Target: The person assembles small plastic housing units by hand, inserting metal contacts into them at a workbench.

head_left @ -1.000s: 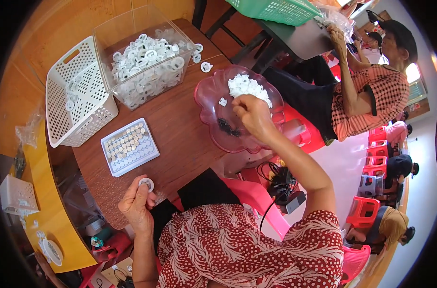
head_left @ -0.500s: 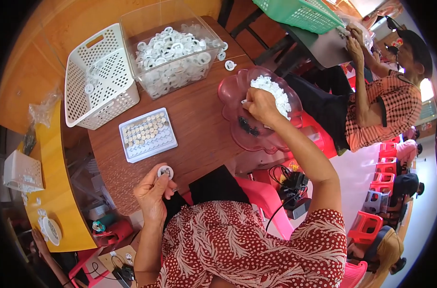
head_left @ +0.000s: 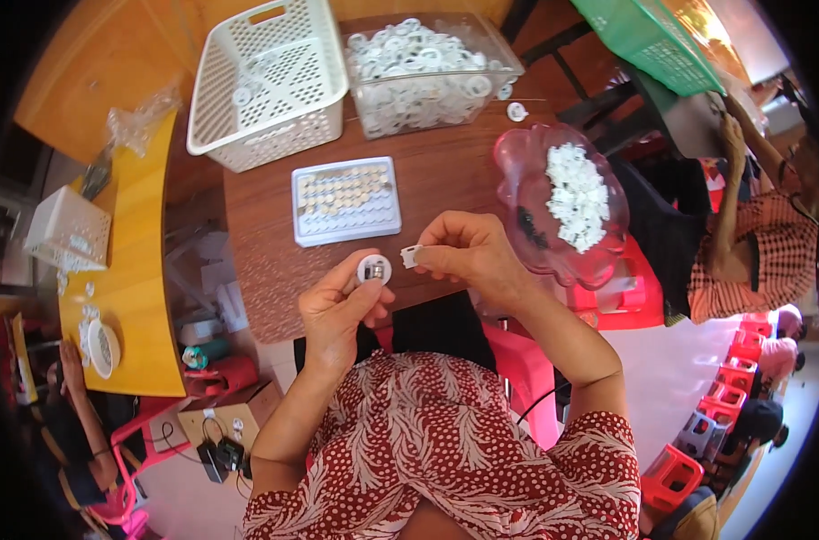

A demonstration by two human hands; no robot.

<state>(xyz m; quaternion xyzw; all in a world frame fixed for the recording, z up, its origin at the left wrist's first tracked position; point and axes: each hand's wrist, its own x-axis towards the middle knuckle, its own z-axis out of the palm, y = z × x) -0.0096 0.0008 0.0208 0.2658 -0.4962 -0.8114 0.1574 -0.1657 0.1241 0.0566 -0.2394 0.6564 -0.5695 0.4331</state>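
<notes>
My left hand (head_left: 333, 315) pinches a round white plastic housing (head_left: 373, 270) with dark and metallic parts inside, its open face up. Close beside it, my right hand (head_left: 472, 258) grips a small flat white plastic piece (head_left: 410, 256) between thumb and fingers. The two parts are apart, above the table's near edge. Beyond my hands lies a pale blue-white tray (head_left: 303, 238) with rows of small round button cells (head_left: 346, 191). To the right stands a pink scalloped dish (head_left: 517, 162) holding a heap of small white plastic pieces (head_left: 577, 198) and a few small black parts (head_left: 532, 227).
A clear box (head_left: 508, 70) full of round white housings stands at the table's back, beside a white perforated basket (head_left: 324, 108). One loose housing (head_left: 516, 112) lies near the box. A co-worker (head_left: 751, 243) sits at the right by a green basket (head_left: 652, 40). A yellow table (head_left: 139, 306) is at left.
My right hand has left the pink dish and come beside my left hand, now with a small white piece in it. My left hand still holds the round housing. The view has shifted.
</notes>
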